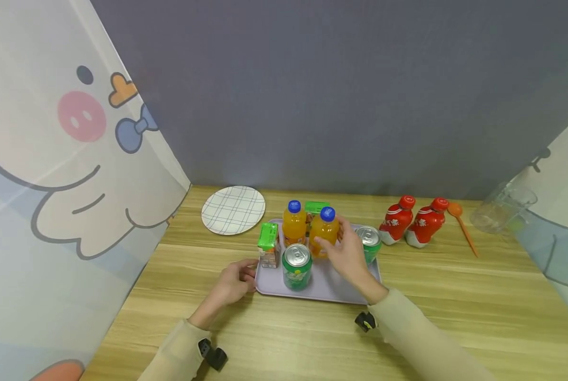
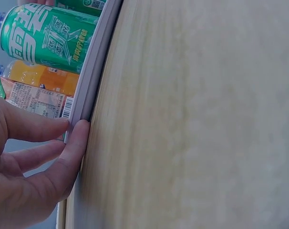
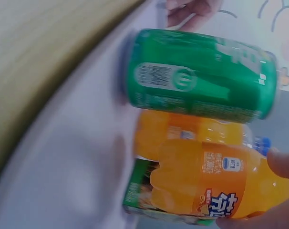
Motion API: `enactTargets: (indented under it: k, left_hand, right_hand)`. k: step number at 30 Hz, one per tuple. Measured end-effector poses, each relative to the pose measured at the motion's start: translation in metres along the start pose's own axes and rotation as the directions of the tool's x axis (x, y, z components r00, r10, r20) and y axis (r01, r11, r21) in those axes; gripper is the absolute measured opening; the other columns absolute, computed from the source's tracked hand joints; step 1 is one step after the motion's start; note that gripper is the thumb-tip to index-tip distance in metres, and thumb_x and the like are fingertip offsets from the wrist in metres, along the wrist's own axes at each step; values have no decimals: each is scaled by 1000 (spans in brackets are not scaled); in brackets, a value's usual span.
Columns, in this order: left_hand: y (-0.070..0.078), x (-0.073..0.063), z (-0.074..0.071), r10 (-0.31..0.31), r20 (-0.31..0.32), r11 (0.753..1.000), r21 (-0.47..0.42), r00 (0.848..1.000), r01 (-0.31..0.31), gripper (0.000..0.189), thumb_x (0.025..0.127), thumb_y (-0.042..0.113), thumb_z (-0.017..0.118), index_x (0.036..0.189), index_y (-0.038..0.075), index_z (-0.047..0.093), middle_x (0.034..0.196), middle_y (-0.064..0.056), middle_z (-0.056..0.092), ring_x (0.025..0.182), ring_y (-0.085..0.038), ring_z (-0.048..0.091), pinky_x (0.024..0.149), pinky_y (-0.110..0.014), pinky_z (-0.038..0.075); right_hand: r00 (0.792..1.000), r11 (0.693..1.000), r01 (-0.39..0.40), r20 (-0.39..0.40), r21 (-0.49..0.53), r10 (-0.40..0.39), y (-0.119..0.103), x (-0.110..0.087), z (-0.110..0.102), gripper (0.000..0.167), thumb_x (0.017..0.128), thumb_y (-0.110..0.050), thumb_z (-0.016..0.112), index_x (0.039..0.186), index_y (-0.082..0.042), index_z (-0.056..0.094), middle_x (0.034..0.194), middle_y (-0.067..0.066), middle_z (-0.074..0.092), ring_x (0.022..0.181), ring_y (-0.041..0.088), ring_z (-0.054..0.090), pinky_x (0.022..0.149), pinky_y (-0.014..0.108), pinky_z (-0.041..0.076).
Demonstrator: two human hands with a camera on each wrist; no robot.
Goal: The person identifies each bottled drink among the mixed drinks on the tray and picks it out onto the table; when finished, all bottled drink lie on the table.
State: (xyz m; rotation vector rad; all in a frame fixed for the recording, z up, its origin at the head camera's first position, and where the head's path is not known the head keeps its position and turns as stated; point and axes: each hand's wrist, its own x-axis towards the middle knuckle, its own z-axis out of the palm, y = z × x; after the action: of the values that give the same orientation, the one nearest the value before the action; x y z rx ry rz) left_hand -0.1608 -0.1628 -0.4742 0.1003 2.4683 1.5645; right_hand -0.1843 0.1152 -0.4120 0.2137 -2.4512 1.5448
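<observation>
My right hand (image 1: 349, 256) grips an orange soda bottle (image 1: 324, 233) with a blue cap, above the lilac tray (image 1: 331, 286). In the right wrist view that bottle (image 3: 206, 179) leans slightly; whether its base touches the tray I cannot tell. At the tray's left front corner, my left hand (image 1: 234, 283) pinches the rim, thumb and finger (image 2: 75, 143) meeting there. On the tray stand a second orange soda bottle (image 1: 294, 225), a green soda can (image 1: 297, 270) in front, another can (image 1: 369, 243) at right and a green-topped drink carton (image 1: 268, 246). A second carton (image 1: 316, 206) is partly hidden behind the bottles.
A white checked plate (image 1: 233, 210) lies behind the tray, to the left. Right of the tray are two red bottles (image 1: 396, 219), an orange spoon (image 1: 462, 227) and a clear glass cup (image 1: 500, 209). A grey partition (image 1: 336, 106) rises at the table's back edge.
</observation>
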Motion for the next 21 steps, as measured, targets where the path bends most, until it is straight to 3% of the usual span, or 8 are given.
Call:
enactTargets:
  k: [4, 13, 21]
  left_hand:
    - [0, 0, -1, -3, -8, 1000, -9, 1000, 3, 54, 73, -17, 62, 126, -7, 56, 88, -10, 61, 75, -20, 60, 60, -29, 58]
    - [1, -1, -1, -18, 4, 1000, -5, 1000, 18, 54, 75, -17, 61, 127, -7, 54, 90, -12, 60, 76, -20, 59, 61, -29, 59]
    - [0, -1, -1, -13, 12, 999, -34, 1000, 13, 53, 74, -18, 61, 127, -8, 54, 90, -14, 60, 77, -21, 59, 62, -30, 59]
  right_hand:
    - [1000, 999, 18, 8, 29, -18, -10, -2, -12, 65, 83, -9, 74, 135, 7, 39, 131, 24, 51, 120, 36, 49, 100, 44, 43]
    - [988, 987, 153, -43, 56, -151, -22, -7, -42, 57, 78, -5, 78, 126, 7, 50, 115, 21, 62, 104, 34, 62, 88, 41, 52]
    - [976, 979, 203, -72, -18, -203, -32, -12, -76, 56, 74, -2, 80, 123, 6, 54, 111, 18, 64, 100, 30, 63, 83, 17, 51]
